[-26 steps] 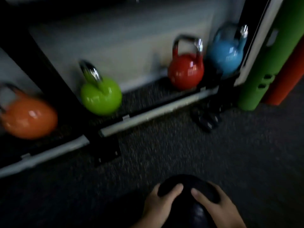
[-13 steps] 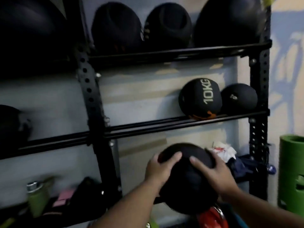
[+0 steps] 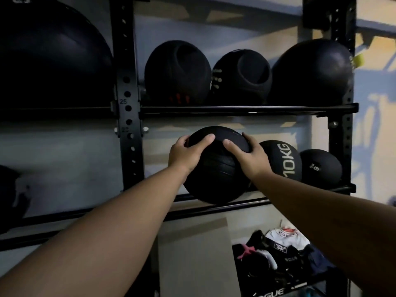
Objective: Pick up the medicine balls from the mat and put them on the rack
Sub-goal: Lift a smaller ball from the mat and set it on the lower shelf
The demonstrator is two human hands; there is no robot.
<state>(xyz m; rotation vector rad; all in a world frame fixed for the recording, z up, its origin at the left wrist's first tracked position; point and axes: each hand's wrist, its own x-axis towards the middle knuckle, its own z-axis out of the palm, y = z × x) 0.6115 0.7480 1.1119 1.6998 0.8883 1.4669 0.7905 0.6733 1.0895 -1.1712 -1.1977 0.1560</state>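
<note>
Ball up from knee level to the middle shelf since the earlier frames; view swung from floor and kettlebells to the rack. Black medicine ball [image 3: 216,168] now at rail height, its underside at or just above the middle shelf rails [image 3: 240,205]; contact can't be confirmed. Left hand [image 3: 186,154] clamps the ball at 10 o'clock, right hand [image 3: 249,156] at 2 o'clock, fingers of both spread wide over the upper curve, thumbs pointing toward each other on top. Both arms nearly fully extended.

At 3 o'clock of the held ball: 10KG ball [image 3: 285,161] just beside it, possibly touching, then a smaller ball marked 9 [image 3: 320,168] further right. Upper shelf at 12 o'clock holds three larger dark balls [image 3: 177,73]. Free rail space sits at 9 o'clock of the held ball, up to the perforated upright [image 3: 127,103].

Progress: this ball looks almost placed, release not yet done. Mat out of view, so remaining balls can't be counted. Clothing pile [image 3: 278,251] at 5 o'clock, irrelevant.
</note>
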